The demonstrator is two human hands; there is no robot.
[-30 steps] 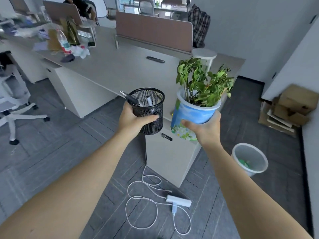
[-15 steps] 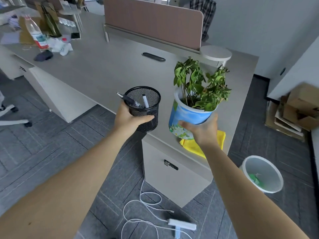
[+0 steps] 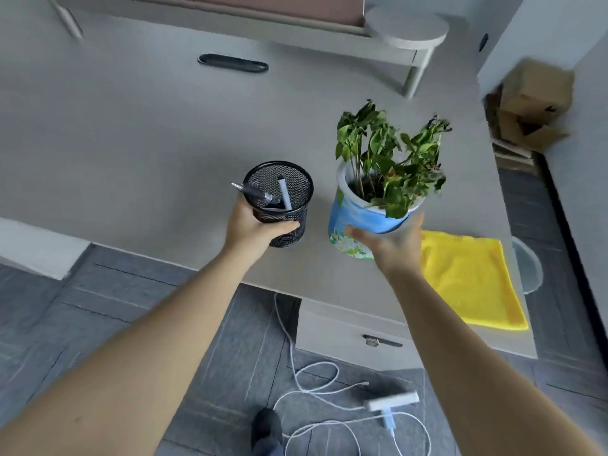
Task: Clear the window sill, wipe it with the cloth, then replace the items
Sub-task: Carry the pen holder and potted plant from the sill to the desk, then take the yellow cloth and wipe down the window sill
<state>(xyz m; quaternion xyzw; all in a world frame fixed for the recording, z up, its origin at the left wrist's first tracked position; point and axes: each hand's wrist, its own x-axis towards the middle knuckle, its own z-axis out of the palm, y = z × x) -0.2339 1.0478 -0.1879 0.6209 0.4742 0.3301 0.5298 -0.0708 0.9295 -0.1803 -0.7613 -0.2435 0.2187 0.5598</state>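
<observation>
My left hand [image 3: 253,227] grips a black mesh pen holder [image 3: 283,199] with two pens inside, held over the grey desk [image 3: 131,143] near its front edge. My right hand [image 3: 391,243] holds a blue-and-white flower pot [image 3: 357,222] with a green leafy plant [image 3: 391,159], tilted a little, also over the desk. A yellow cloth [image 3: 470,278] lies flat on the desk just right of my right hand. No window sill is in view.
A black cable slot [image 3: 233,63] sits at the back of the desk, with a round grey stand [image 3: 408,28] behind. Cardboard boxes [image 3: 533,106] lie at far right. A bin [image 3: 528,268] shows past the desk edge. White cables and a power strip [image 3: 391,401] lie on the floor.
I have stepped closer to the desk; both hands carried the pen holder and plant forward over its top. The yellow cloth has come fully into view.
</observation>
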